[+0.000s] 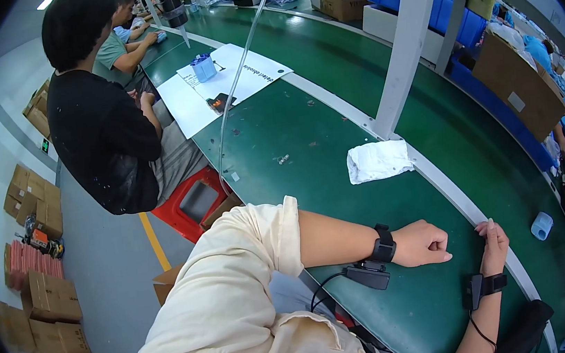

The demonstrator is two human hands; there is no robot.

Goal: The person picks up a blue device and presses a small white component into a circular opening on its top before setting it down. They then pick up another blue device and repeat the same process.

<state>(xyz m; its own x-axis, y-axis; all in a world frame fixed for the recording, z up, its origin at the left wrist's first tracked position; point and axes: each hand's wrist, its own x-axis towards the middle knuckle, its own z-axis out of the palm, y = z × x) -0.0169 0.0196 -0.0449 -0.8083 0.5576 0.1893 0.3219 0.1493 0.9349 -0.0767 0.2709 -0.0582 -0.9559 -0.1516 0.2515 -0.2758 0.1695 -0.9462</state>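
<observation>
My left hand (421, 243) rests on the green tabletop (343, 218), its fingers curled into a loose fist and nothing visible in them. A black strap circles that wrist, with a small black device (368, 275) wired beside it. To its right, my right hand (494, 244) lies at the pale rail (464, 208) along the table's far side. Its fingers reach toward the rail, apart from the other hand, and I see nothing held. Another black strap and device (475, 292) sit on the right wrist. Beyond my left hand lies a folded white cloth (380, 160).
Past the rail runs a green belt (454, 150) carrying a light blue cup-like piece (541, 225). A white post (407, 44) rises from the rail. At the left, a seated person (98, 121) is near a white sheet (243, 76) bearing a blue box (202, 68). Cardboard boxes (51, 297) line the wall.
</observation>
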